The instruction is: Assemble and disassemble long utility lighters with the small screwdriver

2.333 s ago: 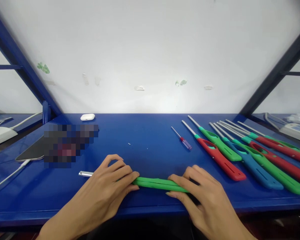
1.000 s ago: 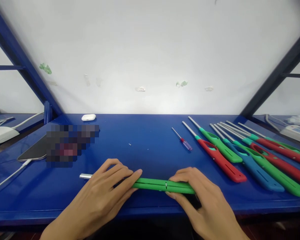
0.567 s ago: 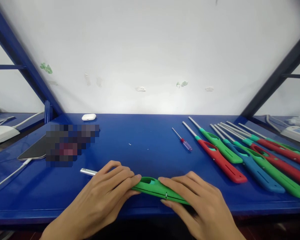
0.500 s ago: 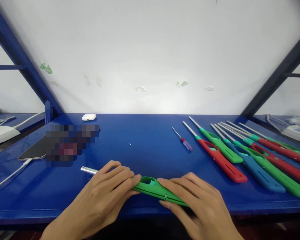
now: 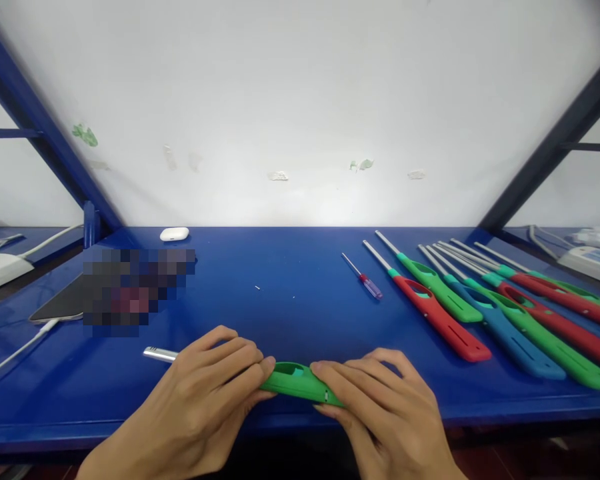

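A green long-nosed lighter (image 5: 295,380) lies across the near edge of the blue table (image 5: 290,280), its metal nozzle (image 5: 157,354) sticking out to the left. My left hand (image 5: 205,393) is closed over the nozzle end of the green handle. My right hand (image 5: 380,413) is closed over the handle's other end, fingers curled on top. Only a short green stretch with the trigger opening shows between the hands.
A row of several red, green and blue lighters (image 5: 485,310) lies at the right, with a small screwdriver (image 5: 364,279) beside it. A white earbud case (image 5: 175,234) sits at the back left, a phone (image 5: 55,308) with a white cable at the left.
The green lighter has rolled from edge-on to show its trigger opening. My right hand has slid left along the handle, and the hands are now closer together.
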Motion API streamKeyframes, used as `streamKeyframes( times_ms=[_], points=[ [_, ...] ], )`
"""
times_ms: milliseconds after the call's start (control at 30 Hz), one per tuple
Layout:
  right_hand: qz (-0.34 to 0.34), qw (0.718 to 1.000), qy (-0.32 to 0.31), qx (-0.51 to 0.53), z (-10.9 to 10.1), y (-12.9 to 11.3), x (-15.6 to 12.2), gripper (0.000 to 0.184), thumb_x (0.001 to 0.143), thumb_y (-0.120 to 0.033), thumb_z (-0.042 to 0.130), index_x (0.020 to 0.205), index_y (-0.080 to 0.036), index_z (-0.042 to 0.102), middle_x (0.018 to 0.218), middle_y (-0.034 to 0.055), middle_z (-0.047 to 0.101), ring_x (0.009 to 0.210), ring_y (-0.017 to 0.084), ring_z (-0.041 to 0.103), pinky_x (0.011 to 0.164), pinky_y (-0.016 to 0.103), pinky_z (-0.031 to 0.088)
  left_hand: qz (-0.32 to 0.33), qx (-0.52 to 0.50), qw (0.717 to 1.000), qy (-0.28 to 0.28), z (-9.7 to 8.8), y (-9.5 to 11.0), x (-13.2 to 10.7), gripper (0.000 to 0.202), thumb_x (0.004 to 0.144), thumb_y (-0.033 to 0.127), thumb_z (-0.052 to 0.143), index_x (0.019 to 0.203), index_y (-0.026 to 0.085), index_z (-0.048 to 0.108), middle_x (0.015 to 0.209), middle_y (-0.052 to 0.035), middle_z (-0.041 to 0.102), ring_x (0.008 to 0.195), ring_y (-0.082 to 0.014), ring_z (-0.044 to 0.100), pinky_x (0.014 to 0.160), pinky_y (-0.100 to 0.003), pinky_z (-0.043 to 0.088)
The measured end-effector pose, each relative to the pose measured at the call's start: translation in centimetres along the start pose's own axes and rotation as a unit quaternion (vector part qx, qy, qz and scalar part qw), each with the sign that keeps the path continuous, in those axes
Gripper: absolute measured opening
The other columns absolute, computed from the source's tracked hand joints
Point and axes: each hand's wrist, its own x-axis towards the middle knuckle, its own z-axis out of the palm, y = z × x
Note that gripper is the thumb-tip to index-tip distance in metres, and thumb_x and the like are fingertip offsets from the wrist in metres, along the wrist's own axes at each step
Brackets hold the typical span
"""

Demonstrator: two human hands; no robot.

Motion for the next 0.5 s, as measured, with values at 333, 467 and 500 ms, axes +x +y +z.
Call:
streamKeyframes(
  times_ms=[333,467,500],
  points=[
    [0.017,1.000,0.011,-0.009,0.26,0.12,-0.31,0.022,0.104,-0.018,0.061,0.121,-0.019,0.075,0.105,-0.0011,0.082,0.084,0.015,0.071,0.081,0.032,0.047,-0.037,0.009,0.999,-0.012,0.14,0.07,-0.11,0.018,0.105,0.009,0.054,0.117,0.014,0.066,0.097,-0.0075,0.068,0.088,-0.0228,0.060,0.079,-0.040,0.048],
    [0.025,1.000,-0.004,-0.014,0.35,0.12,-0.56,0.024,0.102,-0.018,0.065,0.125,-0.020,0.073,0.111,0.0004,0.082,0.089,0.017,0.071,0.081,0.032,0.049,-0.036,0.004,0.999,-0.002,0.26,-0.15,-0.50,0.021,0.105,0.007,0.056,0.123,0.013,0.066,0.100,-0.0078,0.066,0.094,-0.0225,0.060,0.084,-0.038,0.048],
    [0.028,0.999,-0.007,-0.015,0.36,0.09,-0.60,0.024,0.102,-0.019,0.065,0.125,-0.021,0.072,0.112,0.0001,0.081,0.089,0.017,0.072,0.081,0.032,0.049,-0.035,0.001,0.999,0.003,0.28,-0.20,-0.57,0.022,0.105,0.006,0.057,0.123,0.013,0.066,0.100,-0.0076,0.067,0.095,-0.0220,0.060,0.084,-0.038,0.048]
  ],
)
